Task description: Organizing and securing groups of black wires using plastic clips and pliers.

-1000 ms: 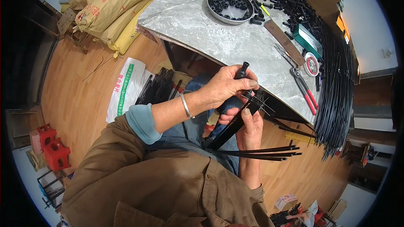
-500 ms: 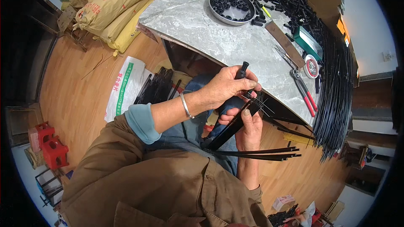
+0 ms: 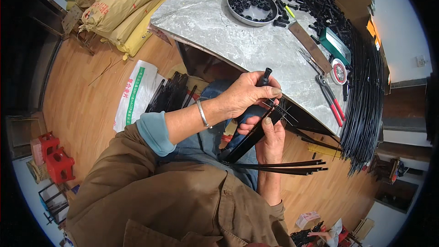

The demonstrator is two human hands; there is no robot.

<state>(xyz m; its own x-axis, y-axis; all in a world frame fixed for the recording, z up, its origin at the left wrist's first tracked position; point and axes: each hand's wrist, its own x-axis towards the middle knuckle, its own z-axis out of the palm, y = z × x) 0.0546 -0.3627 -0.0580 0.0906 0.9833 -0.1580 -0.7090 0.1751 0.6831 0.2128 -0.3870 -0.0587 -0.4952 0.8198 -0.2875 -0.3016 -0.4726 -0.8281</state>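
My left hand (image 3: 247, 95), with a silver bangle at its wrist, pinches a small black ridged cylinder piece (image 3: 265, 77) upright between thumb and fingers. Just below it, my right hand (image 3: 271, 141) grips a long, narrow bundle of black rods (image 3: 247, 142), its thumb on the near side. Thin wires (image 3: 287, 115) stick out of the bundle's top end, near my left fingertips. Whether the cylinder piece touches these wires is hard to make out. The bundle slants down to my lap, where several black rods (image 3: 292, 168) fan out to the right.
On the grey marbled table (image 3: 196, 23) stand a bowl of black rings (image 3: 251, 19), a heap of black cylinder pieces (image 3: 315, 4), red-handled cutters (image 3: 330, 98) and a small white dish (image 3: 339, 72). Long black wires (image 3: 363, 119) overhang its right end. More rods (image 3: 169, 93) lie left of my knees.
Both hands keep nearly the same place and grip. The wires at the bundle's top have shifted very slightly.
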